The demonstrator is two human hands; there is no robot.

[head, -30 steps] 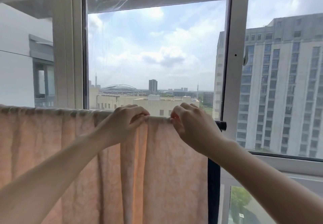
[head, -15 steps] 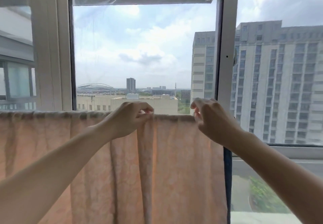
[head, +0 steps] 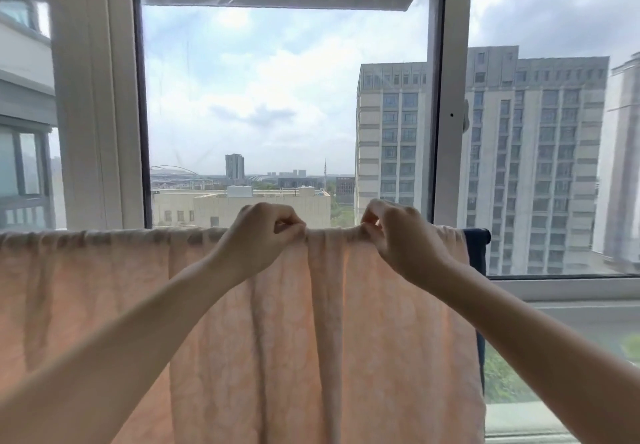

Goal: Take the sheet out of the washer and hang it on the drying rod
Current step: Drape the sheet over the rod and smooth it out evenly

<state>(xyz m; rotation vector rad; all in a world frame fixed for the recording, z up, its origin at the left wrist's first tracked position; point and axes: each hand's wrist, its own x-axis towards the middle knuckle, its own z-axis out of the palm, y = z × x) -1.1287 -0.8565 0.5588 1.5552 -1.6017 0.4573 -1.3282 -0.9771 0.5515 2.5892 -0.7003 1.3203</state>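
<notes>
A pale peach patterned sheet hangs over a horizontal drying rod, draped from the left edge of the view almost to the rod's right end. The rod itself is covered, apart from its dark right end. My left hand pinches the sheet's top fold at the rod, near the middle. My right hand pinches the same fold a short way to the right. A loose vertical pleat hangs between the two hands.
A dark blue cloth hangs at the rod's right end, beside the sheet. Right behind the rod stand large windows with white frames; a sill runs at the lower right. Buildings lie outside.
My right hand let go further right half a second ago and now pinches the fold again, closer to my left hand. The sheet's right edge has spread toward the rod's end.
</notes>
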